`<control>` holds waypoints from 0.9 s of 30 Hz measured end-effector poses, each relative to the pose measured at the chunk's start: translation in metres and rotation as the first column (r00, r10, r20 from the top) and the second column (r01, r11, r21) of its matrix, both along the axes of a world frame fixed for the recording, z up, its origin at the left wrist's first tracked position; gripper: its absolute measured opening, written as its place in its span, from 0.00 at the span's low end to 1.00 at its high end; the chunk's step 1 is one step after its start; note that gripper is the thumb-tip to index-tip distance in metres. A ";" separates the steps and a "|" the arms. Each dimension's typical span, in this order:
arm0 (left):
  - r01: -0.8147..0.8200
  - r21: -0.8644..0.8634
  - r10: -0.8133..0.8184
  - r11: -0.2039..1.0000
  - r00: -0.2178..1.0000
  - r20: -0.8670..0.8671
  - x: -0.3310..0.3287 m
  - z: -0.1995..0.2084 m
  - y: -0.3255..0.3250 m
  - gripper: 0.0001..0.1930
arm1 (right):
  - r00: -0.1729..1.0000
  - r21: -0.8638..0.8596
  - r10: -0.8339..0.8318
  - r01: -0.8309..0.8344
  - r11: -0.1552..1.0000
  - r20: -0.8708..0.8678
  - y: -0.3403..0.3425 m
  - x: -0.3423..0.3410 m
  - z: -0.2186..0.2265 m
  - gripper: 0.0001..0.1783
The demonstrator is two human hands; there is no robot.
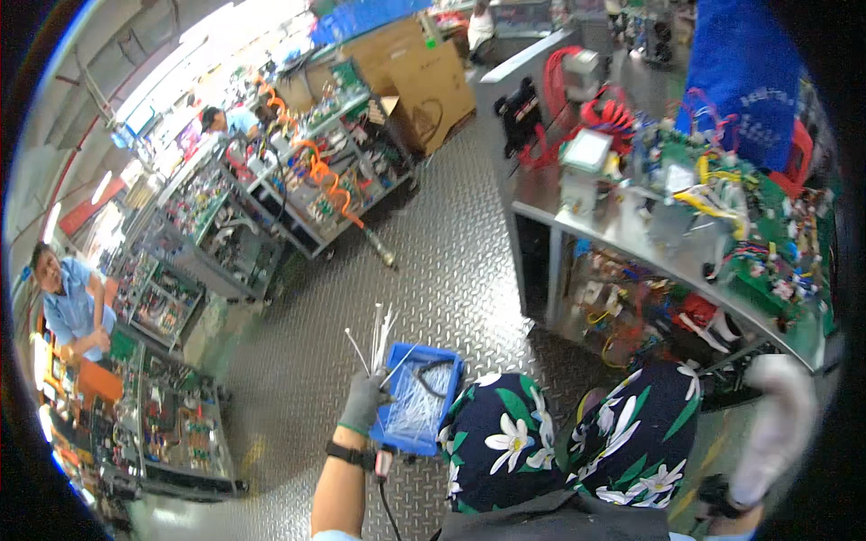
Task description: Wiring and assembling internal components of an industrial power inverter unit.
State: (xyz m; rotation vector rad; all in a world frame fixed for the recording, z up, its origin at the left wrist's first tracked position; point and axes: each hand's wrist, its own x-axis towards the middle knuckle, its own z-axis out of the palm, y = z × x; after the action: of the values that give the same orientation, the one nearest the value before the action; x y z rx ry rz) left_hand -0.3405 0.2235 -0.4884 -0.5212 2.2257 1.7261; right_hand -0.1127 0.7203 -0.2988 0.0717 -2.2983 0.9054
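I watch the person's left hand (363, 403), in a grey glove, with its fingers curled closed around a bundle of thin white strips (378, 343); their upper ends fan out above the fist, a few leaning well away from the rest. That hand is at the left side of a blue bin (408, 443), which is just beside the person's left knee, and in the bin I can see a loose heap of similar white strips (417, 408) with a dark curved piece (430, 382) lying over it. I cannot tell what the bin rests on. Off to my far right, the right hand (783, 397) shows as a pale, gloved blur near the corner of a metal surface (622, 224); I cannot tell how far open it is or whether it has hold of anything. On that surface I make out green circuit boards (767, 278), yellow wiring (708, 203), a pale box (586, 150) and red coiled cable (607, 119). Patterned metal floor (451, 243) stretches ahead, where an orange coiled hose (327, 173) hangs with its end down near the floor. At my left, a co-worker (74, 302) in light blue is beside more racks of parts.
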 end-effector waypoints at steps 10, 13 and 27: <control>0.397 0.418 -0.129 0.818 0.833 -0.538 0.092 0.096 0.212 0.11 | 0.681 -0.753 0.701 -0.344 0.560 0.210 -0.162 -0.113 -0.066 0.54; 0.449 -0.135 -0.464 0.883 0.797 -0.387 0.103 0.080 0.234 0.13 | 0.752 -0.893 0.658 -0.315 0.321 -0.029 -0.144 -0.109 -0.082 0.28; 0.397 0.588 -0.441 0.705 0.894 -0.075 0.162 0.112 0.234 0.20 | 0.397 -0.979 0.917 -0.170 0.110 0.034 -0.103 -0.073 -0.097 0.25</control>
State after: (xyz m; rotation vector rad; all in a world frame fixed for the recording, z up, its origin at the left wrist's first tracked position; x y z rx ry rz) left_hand -0.1787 0.4573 -0.3763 0.0779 1.4559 1.9490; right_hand -0.1856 0.6173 -0.3963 0.3261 -1.8505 3.0762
